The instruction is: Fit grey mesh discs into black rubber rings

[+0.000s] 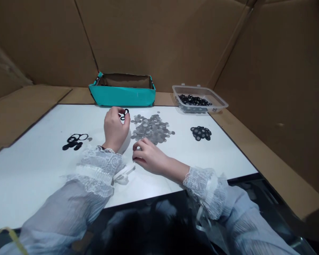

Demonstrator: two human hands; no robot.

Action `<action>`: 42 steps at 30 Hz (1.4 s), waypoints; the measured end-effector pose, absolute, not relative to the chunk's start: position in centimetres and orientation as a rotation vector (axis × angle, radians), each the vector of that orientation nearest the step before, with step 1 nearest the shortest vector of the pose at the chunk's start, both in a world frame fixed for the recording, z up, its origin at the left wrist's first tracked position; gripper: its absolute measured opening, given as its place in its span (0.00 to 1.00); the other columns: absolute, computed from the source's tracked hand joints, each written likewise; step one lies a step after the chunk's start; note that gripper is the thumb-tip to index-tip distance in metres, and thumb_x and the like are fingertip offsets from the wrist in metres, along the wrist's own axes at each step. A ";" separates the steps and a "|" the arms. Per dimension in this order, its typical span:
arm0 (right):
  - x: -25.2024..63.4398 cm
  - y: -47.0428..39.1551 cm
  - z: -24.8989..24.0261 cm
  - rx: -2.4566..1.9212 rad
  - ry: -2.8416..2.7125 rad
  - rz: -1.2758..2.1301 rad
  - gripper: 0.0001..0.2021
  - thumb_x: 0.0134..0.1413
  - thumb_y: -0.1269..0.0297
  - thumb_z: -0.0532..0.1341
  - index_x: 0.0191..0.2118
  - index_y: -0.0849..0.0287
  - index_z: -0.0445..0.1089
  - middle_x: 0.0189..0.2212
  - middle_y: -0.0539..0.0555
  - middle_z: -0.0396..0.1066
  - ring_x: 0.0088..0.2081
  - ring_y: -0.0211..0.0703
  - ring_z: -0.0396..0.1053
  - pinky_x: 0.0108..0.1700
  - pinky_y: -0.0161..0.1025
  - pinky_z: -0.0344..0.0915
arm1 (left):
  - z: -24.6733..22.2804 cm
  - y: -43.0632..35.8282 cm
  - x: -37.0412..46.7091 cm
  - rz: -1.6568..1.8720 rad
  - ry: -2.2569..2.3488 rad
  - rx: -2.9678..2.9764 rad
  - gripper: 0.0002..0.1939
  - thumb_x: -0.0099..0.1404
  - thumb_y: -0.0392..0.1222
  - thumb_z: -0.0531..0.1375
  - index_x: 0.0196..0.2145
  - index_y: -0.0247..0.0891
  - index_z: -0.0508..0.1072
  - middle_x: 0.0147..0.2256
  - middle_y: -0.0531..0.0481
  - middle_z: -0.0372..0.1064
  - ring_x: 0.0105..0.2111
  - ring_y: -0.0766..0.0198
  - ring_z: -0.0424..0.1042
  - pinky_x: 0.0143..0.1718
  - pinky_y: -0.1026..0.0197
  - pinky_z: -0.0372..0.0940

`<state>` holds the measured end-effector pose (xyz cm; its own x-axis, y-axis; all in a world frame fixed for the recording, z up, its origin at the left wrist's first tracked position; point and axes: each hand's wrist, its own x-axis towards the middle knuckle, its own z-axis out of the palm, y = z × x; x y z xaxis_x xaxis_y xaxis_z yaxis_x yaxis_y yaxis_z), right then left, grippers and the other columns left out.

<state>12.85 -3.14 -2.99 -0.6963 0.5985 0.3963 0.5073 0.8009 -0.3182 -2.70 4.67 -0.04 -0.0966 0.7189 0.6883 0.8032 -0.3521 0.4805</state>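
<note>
My left hand (116, 128) is above the far middle of the white table, thumb and fingers curled in a pinch around small black rings (123, 118). How many of them it grips is partly hidden. Nearer to me, my right hand (149, 156) is closed with its fingertips bent toward the left; whatever they hold is too small or hidden to name. Just beyond it spreads a loose pile of thin grey discs (152, 129). To the right lies a heap of black rings with grey centres (201, 133).
Black rings and dark pieces (73, 141) lie on the left of the white tabletop (37, 166). A teal open box (123, 96) stands at the back, beside a clear plastic container (215, 102) holding many black rings. Cardboard walls (162, 42) enclose the table.
</note>
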 end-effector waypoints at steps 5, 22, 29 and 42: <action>13.7 -4.2 -3.4 -0.746 -2.578 0.142 0.11 0.66 0.66 0.52 0.44 0.63 0.70 0.46 0.59 0.72 0.53 0.48 0.60 0.51 0.44 0.58 | 0.1 4.9 -2.9 -1.497 -1.700 -2.002 0.04 0.63 0.40 0.55 0.35 0.39 0.63 0.35 0.43 0.69 0.38 0.54 0.70 0.44 0.52 0.63; 17.5 -9.6 -2.0 -0.777 -2.371 0.211 0.11 0.65 0.67 0.52 0.43 0.64 0.70 0.33 0.56 0.74 0.37 0.41 0.68 0.43 0.40 0.61 | 1.2 3.9 -1.6 -1.857 -1.676 -2.183 0.09 0.60 0.38 0.59 0.40 0.38 0.66 0.34 0.48 0.71 0.34 0.63 0.71 0.37 0.61 0.67; 14.6 -3.8 -2.8 -1.099 -2.583 -0.119 0.09 0.63 0.71 0.55 0.39 0.64 0.74 0.36 0.62 0.69 0.38 0.47 0.62 0.37 0.42 0.59 | 0.8 3.2 -1.3 -1.756 -1.642 -2.383 0.11 0.61 0.42 0.58 0.39 0.36 0.74 0.37 0.47 0.72 0.32 0.65 0.70 0.37 0.60 0.67; 19.5 -10.7 -4.4 -0.649 -2.661 -0.041 0.15 0.64 0.56 0.56 0.45 0.63 0.69 0.41 0.61 0.72 0.43 0.45 0.67 0.46 0.43 0.64 | 0.1 2.6 -0.5 -1.976 -1.832 -2.530 0.15 0.57 0.43 0.62 0.42 0.35 0.74 0.35 0.46 0.74 0.34 0.62 0.72 0.35 0.62 0.67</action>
<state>19.46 -10.73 -4.38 -0.8126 0.4362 0.3867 0.4478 0.8918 -0.0648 -0.53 2.64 0.09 0.0167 0.9093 0.4158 0.3461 -0.3954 0.8508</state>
